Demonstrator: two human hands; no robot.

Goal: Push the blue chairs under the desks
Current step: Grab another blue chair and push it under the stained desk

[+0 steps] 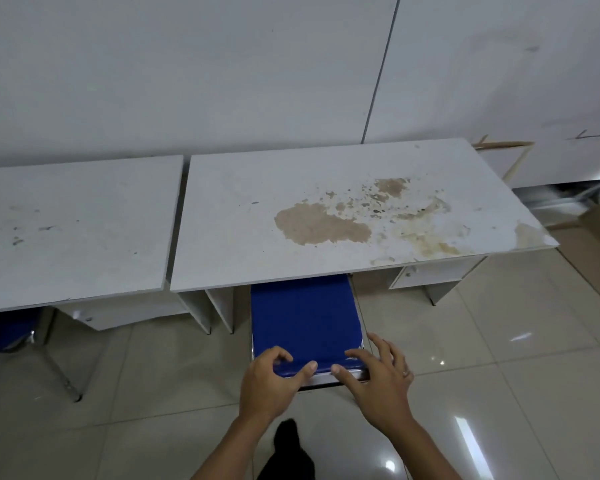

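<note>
A blue chair (305, 318) stands partly under the stained white desk (257, 220), its blue back facing me and its front hidden beneath the desktop. My left hand (269, 382) curls over the top edge of the chair back on the left. My right hand (378, 372) rests on the same edge at the right, fingers spread, thumb under the rim. A second blue chair (4, 329) sits under the left desk (73, 230), mostly hidden, with one metal leg showing.
A white wall runs behind both desks. Boards and cardboard (596, 220) lie on the floor at the right. Glossy pale tiles (482, 358) spread around me, and my dark shoe (286, 441) is below the chair.
</note>
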